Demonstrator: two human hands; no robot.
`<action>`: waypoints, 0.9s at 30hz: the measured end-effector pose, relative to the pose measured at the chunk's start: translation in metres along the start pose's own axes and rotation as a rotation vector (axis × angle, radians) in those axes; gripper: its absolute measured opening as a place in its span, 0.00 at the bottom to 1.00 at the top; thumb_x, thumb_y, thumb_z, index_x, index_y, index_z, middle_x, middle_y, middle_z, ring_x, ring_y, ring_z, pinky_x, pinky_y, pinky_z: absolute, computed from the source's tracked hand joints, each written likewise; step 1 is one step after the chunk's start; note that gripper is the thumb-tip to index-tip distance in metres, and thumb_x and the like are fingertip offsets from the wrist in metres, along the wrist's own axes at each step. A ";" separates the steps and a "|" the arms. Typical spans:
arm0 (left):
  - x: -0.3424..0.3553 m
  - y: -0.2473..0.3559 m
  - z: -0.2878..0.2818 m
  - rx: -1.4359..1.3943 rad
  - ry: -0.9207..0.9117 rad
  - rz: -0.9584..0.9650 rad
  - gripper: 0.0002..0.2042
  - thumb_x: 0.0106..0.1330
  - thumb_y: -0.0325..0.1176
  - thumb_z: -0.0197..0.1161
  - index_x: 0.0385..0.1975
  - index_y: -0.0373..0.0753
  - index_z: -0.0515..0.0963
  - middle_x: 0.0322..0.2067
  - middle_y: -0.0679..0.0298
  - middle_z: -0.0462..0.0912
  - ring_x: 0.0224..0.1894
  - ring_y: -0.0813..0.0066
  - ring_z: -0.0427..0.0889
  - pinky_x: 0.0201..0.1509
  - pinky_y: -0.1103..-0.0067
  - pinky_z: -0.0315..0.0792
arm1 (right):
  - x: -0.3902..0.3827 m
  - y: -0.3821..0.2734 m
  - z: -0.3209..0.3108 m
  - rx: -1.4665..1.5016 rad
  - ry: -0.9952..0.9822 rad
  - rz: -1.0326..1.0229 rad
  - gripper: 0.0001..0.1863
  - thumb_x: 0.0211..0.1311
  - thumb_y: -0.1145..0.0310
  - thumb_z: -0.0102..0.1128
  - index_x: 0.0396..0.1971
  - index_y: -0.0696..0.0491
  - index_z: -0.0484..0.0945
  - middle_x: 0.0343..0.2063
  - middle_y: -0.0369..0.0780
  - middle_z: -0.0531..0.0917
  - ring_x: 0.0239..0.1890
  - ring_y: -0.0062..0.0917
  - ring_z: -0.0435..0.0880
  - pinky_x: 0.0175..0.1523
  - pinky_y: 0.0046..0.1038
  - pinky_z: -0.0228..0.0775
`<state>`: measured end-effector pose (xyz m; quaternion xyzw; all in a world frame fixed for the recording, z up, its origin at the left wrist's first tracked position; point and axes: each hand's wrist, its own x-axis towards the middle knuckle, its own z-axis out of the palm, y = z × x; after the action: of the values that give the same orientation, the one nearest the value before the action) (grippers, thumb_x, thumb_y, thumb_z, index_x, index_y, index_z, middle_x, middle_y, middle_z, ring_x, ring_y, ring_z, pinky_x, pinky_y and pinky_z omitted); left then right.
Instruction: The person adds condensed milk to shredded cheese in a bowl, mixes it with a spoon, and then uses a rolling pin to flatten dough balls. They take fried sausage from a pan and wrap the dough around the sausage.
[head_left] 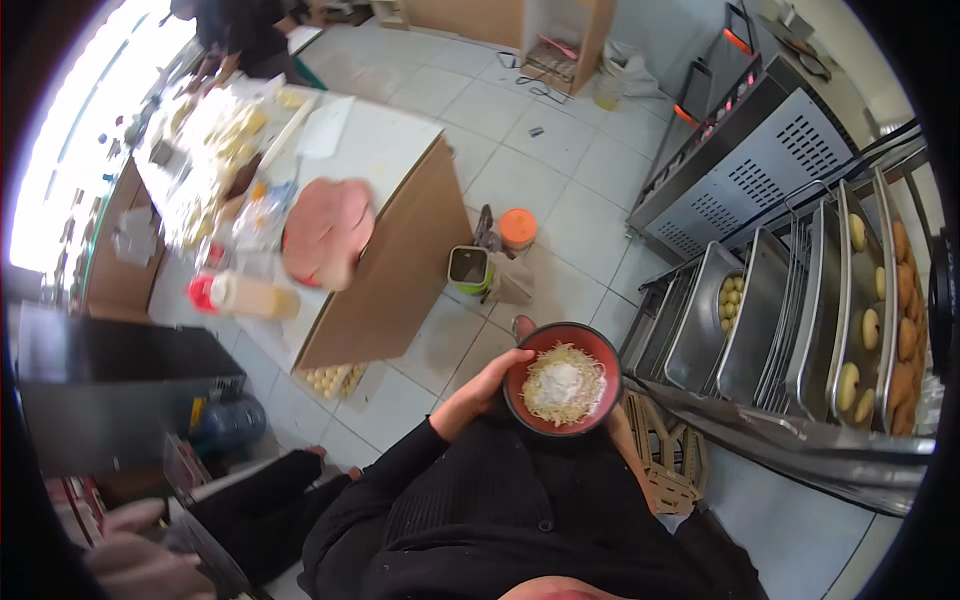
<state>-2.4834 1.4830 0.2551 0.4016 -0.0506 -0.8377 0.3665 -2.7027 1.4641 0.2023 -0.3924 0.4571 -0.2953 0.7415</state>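
A round bowl (608,364), reddish inside with a dark outer rim, is held in front of my body. Pale shreds like grated cheese (545,398) fill it, with a heap of white powder (566,379) on top. My left hand (490,382) grips the bowl's left side, thumb over the rim and the other fingers underneath. At the lower right of the bowl, my right hand (618,424) is against its outside; its fingers are hidden behind the bowl.
A cluttered worktable (410,150) at left bears a pink round tray (330,230) and a red-capped bottle (245,296). To the right, a metal rack (800,330) holds trays of dough and buns. A bin (470,268) and orange-lidded tub (518,228) stand ahead. Another person (245,35) is far left.
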 end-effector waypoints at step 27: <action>0.370 0.448 0.087 -0.434 0.583 1.143 0.17 0.50 0.36 0.47 0.39 0.37 0.69 0.37 0.62 0.73 0.41 0.68 0.72 0.45 0.73 0.66 | 0.422 -0.329 -0.271 0.026 0.131 0.013 0.12 0.63 0.62 0.44 0.37 0.54 0.71 0.16 0.29 0.65 0.15 0.10 0.62 0.17 0.13 0.51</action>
<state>-2.4399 0.8974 0.2480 0.4386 0.0154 -0.3607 0.8230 -2.8037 0.8730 0.2201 -0.3595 0.5033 -0.3216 0.7170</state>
